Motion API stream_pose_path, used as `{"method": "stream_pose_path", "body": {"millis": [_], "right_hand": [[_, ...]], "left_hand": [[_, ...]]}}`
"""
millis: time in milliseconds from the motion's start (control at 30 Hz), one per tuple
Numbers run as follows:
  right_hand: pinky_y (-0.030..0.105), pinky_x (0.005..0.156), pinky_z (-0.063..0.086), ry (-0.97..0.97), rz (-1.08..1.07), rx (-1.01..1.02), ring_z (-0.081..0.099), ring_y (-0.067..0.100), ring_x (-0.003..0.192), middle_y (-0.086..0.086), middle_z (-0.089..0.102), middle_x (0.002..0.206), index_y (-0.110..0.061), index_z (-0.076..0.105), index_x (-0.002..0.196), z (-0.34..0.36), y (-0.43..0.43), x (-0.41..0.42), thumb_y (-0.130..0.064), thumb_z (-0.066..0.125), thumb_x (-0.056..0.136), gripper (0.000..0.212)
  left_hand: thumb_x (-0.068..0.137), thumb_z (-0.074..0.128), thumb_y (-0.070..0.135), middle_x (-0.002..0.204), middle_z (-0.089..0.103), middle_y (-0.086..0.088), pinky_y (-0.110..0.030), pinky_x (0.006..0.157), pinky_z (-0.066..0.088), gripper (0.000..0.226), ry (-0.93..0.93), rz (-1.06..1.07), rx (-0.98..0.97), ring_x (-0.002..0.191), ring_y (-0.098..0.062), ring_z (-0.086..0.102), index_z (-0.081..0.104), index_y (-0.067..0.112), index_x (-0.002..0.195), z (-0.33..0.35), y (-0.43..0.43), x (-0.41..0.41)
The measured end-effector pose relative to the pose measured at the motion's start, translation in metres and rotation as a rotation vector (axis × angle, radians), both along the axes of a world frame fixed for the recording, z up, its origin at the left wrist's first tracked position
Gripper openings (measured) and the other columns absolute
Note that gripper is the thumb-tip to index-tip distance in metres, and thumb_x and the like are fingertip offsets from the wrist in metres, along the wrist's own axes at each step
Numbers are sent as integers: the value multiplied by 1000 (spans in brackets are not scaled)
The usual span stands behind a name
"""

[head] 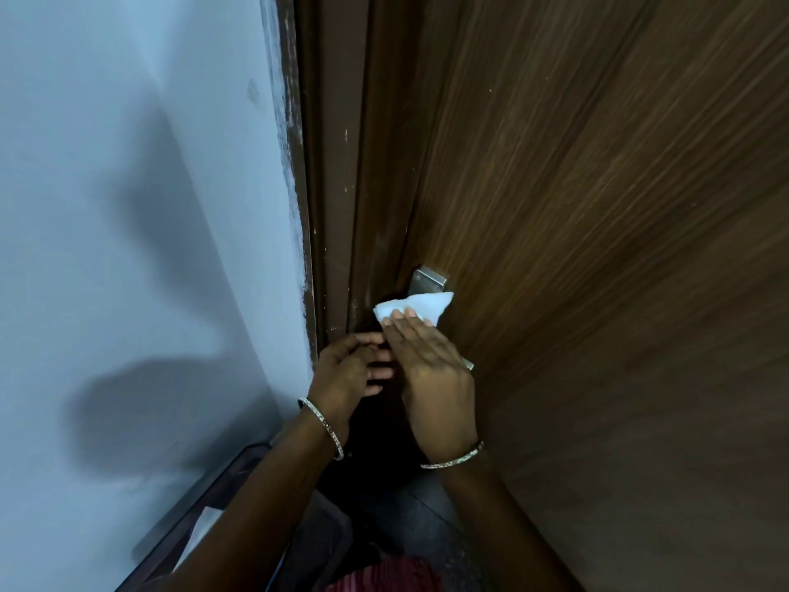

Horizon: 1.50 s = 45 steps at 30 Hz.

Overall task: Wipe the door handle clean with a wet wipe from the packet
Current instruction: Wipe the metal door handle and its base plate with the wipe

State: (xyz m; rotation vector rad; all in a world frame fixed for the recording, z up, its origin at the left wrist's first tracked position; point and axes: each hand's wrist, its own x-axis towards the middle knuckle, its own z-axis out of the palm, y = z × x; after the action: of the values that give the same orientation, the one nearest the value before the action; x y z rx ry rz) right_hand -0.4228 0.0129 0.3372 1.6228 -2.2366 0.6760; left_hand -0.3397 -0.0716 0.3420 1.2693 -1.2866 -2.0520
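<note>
A white wet wipe (420, 307) lies over the metal door handle (429, 282) on the brown wooden door (597, 249). My right hand (431, 369) presses flat on the wipe, its fingertips on the lower edge, and covers most of the handle; a bit of metal shows by my knuckles. My left hand (348, 373) hovers just to the left by the door edge, fingers slightly curled and holding nothing. The wipe packet is not clearly in view.
A pale blue wall (128, 207) fills the left side, meeting the dark door frame (333, 185). Low at the left, a dark piece of furniture (205, 506) stands against the wall with something white on it. Dark floor (410, 506) lies below my arms.
</note>
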Motion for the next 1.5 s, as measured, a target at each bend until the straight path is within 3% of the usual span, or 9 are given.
{"method": "stream_pose_path", "body": {"millis": [100,233,500,667,800,967,1167,1333,1500], "right_hand": [[36,102,50,21,-32,-86,60,16,124,2,67,129,-9,70,121,-6,26,-8,2,47,86,44],[33,102,46,-35,-57,-134,61,16,122,2,68,127,-9,71,119,-6,48,-17,14,47,68,61],[34,88,59,-121,-82,-29,70,20,109,6,73,116,-10,76,110,14,-6,4,-11,42,81,45],[27,89,54,-76,-99,-106,70,14,106,0,73,117,-13,76,110,7,28,-9,-5,52,82,38],[33,88,56,-246,-126,-172,72,16,102,1,75,112,-13,77,108,9,50,-20,16,69,74,46],[30,63,54,-348,-355,-65,72,28,73,1,78,87,-31,78,100,30,17,-4,-7,74,79,33],[32,83,54,-575,-352,-11,71,23,90,0,77,95,-31,78,98,40,-2,-13,-18,73,85,19],[22,79,53,-350,-154,-439,69,13,89,-1,74,96,-13,76,97,53,-10,-18,-3,69,86,17],[34,74,50,187,-49,-164,60,24,90,6,70,105,-7,73,110,44,-30,-34,-4,64,86,26]], "left_hand": [[98,46,11,95,72,-2,-27,67,49,25,-9,-20,-13,75,-15,66,67,16,111,-1,1,0],[98,47,13,98,74,-1,-25,63,49,26,-1,-26,-18,77,-14,68,69,19,111,0,-1,0],[98,45,10,97,71,-3,-28,70,49,28,4,-30,-50,78,-16,65,68,19,112,0,0,2],[99,46,12,99,72,-2,-27,70,50,28,13,-42,-47,82,-17,68,68,19,114,2,1,0],[99,47,14,99,72,-2,-26,67,50,26,9,-41,-30,81,-16,68,68,17,114,4,0,-3],[99,44,11,100,71,-4,-26,67,49,27,18,-44,-42,79,-16,65,66,16,115,7,2,-2],[98,49,13,92,71,-1,-27,67,48,23,27,-30,-7,75,-15,65,65,13,115,9,3,-7],[96,53,11,99,72,-1,-29,68,52,19,51,-22,139,82,-16,68,67,17,107,6,3,-12],[95,45,4,102,72,4,-28,71,52,29,89,-42,209,89,-12,68,67,20,105,4,1,-9]]}}
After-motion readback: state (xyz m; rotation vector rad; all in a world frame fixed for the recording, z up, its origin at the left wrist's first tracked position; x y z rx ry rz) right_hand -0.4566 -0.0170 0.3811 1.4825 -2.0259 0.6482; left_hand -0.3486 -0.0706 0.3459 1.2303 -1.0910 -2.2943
